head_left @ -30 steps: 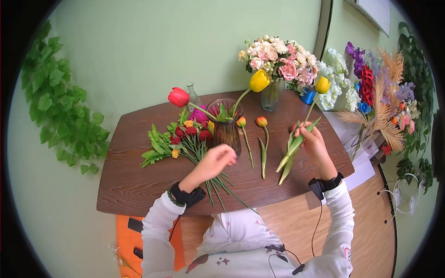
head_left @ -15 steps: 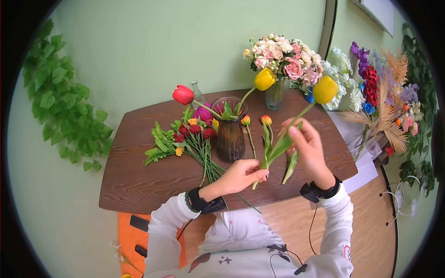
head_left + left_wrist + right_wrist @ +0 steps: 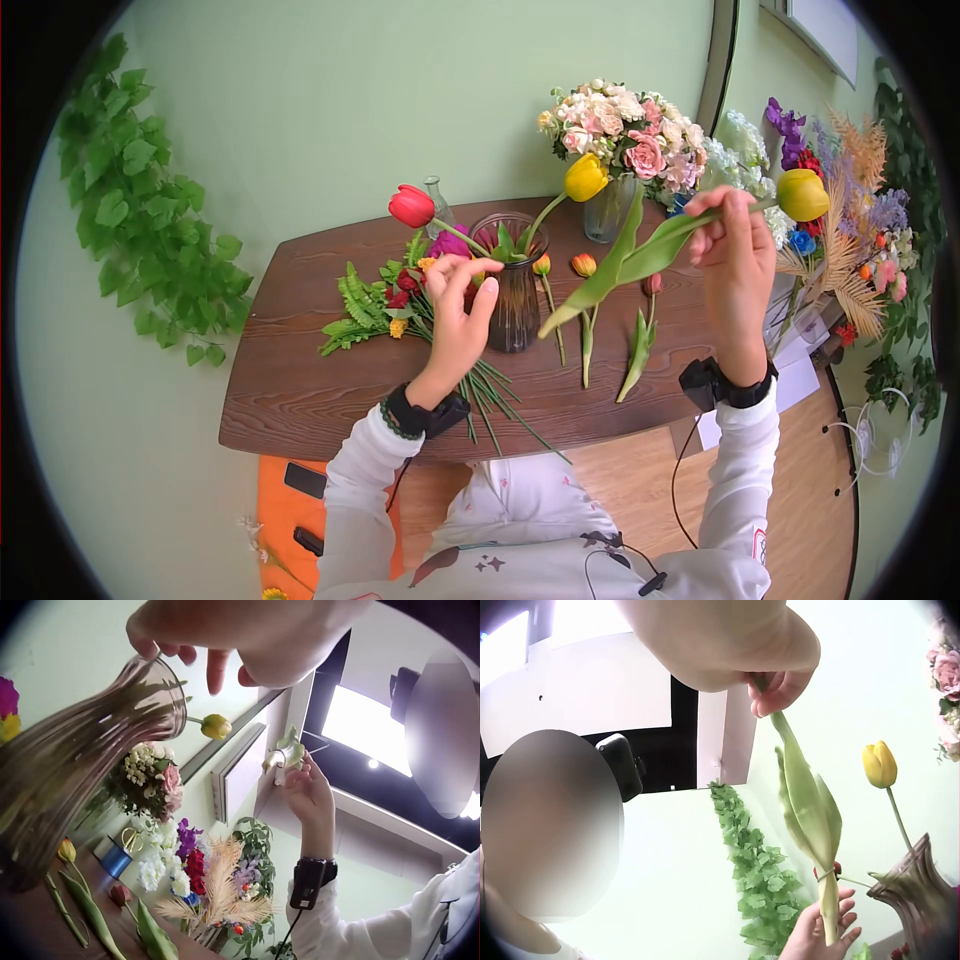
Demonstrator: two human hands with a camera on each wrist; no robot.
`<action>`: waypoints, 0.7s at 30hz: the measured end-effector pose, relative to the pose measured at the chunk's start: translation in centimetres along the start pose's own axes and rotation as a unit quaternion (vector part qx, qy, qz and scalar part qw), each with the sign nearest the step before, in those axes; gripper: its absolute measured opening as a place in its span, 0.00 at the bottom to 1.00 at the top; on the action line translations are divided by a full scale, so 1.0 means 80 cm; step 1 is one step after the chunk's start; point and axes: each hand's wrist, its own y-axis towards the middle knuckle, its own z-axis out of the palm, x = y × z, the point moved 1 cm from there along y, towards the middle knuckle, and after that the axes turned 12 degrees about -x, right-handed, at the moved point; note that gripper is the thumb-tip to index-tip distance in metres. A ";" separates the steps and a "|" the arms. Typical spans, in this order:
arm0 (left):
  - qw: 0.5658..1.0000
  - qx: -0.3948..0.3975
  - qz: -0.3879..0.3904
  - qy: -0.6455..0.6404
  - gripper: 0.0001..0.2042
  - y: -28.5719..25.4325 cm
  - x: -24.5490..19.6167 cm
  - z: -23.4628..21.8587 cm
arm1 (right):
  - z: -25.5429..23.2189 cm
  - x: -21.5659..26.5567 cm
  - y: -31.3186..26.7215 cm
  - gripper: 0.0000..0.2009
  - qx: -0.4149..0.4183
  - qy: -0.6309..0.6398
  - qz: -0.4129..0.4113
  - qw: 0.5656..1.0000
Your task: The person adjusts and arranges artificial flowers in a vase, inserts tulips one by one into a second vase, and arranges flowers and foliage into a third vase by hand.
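The person is building an arrangement in the brown glass vase (image 3: 515,290) standing near the middle of the counter (image 3: 300,380); a red tulip (image 3: 412,206) and a yellow tulip (image 3: 585,178) are already leaning out of the vase, so part of the work looks done. The right hand (image 3: 730,245) is pinching the stem of a third, yellow-headed tulip (image 3: 803,194), holding it raised and nearly level to the right of the vase, its leafy lower end (image 3: 590,290) pointing down toward the vase mouth but not yet inside. The left hand (image 3: 460,310) is resting against the left side of the vase, fingers straight and relaxed, gripping nothing. Several small tulips (image 3: 585,300) are lying on the counter just right of the vase, and a bunch of red and yellow flowers with fern (image 3: 385,300) is lying to its left, so plenty appears left to place. Compared with half a second ago, the right hand has lifted the tulip higher and further right of the vase, and the left hand has let go of the stem's lower end and moved over to the vase.
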 end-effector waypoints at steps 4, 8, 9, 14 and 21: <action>0.993 0.051 0.098 0.050 0.11 0.022 0.017 0.000 | 0.007 -0.003 0.014 0.13 -0.045 0.046 -0.017 0.998; 0.989 0.133 0.069 -0.002 0.12 0.039 0.020 -0.001 | 0.019 -0.010 0.022 0.13 -0.046 0.030 -0.048 0.997; 0.988 0.138 0.075 0.008 0.12 0.041 0.018 -0.001 | 0.023 -0.011 0.024 0.13 -0.047 0.031 -0.049 0.997; 0.983 0.151 0.091 0.058 0.13 0.056 0.024 0.006 | 0.039 -0.019 0.030 0.13 -0.041 0.008 -0.064 0.997; 0.980 0.171 0.088 0.041 0.14 0.069 0.043 0.009 | 0.065 -0.029 0.032 0.13 -0.006 -0.062 -0.087 0.994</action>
